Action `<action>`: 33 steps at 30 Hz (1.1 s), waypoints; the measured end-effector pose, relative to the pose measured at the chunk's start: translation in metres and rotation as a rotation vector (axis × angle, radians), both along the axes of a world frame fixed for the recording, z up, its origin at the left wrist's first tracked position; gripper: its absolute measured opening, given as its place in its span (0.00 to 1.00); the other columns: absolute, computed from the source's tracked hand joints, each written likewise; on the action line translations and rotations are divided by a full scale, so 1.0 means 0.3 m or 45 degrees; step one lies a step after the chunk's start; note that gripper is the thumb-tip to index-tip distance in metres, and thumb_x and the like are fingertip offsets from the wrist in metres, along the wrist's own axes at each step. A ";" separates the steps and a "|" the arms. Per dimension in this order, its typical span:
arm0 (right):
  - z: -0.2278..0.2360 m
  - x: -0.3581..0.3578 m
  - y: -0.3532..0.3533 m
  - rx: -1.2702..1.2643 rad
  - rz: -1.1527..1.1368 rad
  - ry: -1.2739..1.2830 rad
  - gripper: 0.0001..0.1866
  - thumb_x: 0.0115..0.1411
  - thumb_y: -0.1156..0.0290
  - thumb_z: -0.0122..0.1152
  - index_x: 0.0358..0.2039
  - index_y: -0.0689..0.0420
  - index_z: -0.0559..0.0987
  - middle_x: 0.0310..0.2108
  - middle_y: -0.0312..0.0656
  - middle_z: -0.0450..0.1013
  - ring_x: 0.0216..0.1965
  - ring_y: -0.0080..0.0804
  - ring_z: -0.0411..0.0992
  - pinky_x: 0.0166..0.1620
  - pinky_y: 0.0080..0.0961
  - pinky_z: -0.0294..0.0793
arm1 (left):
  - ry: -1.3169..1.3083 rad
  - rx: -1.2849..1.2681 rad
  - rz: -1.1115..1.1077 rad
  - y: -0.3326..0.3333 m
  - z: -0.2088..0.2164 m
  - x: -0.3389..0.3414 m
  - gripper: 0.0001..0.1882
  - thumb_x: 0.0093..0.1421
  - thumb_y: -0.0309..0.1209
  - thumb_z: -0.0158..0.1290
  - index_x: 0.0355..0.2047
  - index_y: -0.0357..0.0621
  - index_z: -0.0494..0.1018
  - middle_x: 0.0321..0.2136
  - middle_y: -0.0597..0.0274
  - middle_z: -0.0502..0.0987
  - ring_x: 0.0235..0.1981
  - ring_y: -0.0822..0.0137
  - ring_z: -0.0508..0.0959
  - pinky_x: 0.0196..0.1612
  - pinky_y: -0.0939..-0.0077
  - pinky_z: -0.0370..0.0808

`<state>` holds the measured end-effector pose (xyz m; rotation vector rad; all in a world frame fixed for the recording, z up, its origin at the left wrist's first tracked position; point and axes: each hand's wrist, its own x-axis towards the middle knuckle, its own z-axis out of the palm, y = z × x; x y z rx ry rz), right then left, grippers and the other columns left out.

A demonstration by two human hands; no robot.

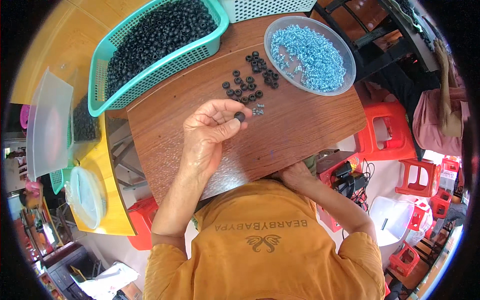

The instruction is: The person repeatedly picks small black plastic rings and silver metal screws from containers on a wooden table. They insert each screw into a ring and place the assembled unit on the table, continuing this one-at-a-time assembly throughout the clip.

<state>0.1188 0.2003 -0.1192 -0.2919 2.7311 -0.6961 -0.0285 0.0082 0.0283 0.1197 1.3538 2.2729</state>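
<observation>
My left hand (206, 131) is above the brown wooden table, with thumb and fingers pinched on a round black bead-like piece (239, 116). Just beyond the fingertips, several similar black pieces with holes (244, 87) are scattered on the tabletop. A few tiny, shiny, coil-like pieces (258, 111) lie close to the fingers. My right hand (296, 176) is down at the table's near edge by my lap. Its fingers are hidden, so what it touches does not show.
A turquoise basket (165, 59) full of black pieces stands at the far left. At the far right is a clear round bowl (351, 75) of small bluish, shiny pieces. Red stools (382, 131) and another person's arm (450, 112) are to the right. A yellow table (107, 200) adjoins on the left.
</observation>
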 end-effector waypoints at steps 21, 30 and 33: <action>0.480 -0.215 -0.098 -0.485 -0.076 1.296 0.15 0.36 0.77 0.58 0.30 0.58 0.78 0.29 0.39 0.69 0.26 0.34 0.66 0.26 0.26 0.65 | 0.119 -0.133 -0.154 0.007 0.023 0.105 0.23 0.49 0.16 0.57 0.46 0.36 0.66 0.33 0.57 0.77 0.34 0.73 0.76 0.38 0.81 0.73; 0.439 -0.246 -0.110 -0.494 -0.204 1.372 0.12 0.36 0.77 0.59 0.27 0.59 0.76 0.26 0.39 0.68 0.25 0.34 0.65 0.26 0.27 0.64 | -0.301 0.173 -0.019 0.037 -0.048 0.115 0.09 0.50 0.16 0.55 0.33 0.35 0.72 0.32 0.56 0.77 0.32 0.70 0.76 0.38 0.80 0.73; 0.426 -0.246 -0.115 -0.493 -0.252 1.343 0.12 0.37 0.77 0.59 0.28 0.58 0.76 0.26 0.38 0.68 0.25 0.34 0.65 0.26 0.27 0.64 | -0.352 0.258 -0.033 0.045 -0.067 0.110 0.09 0.51 0.17 0.55 0.34 0.36 0.72 0.32 0.56 0.77 0.32 0.70 0.75 0.38 0.79 0.73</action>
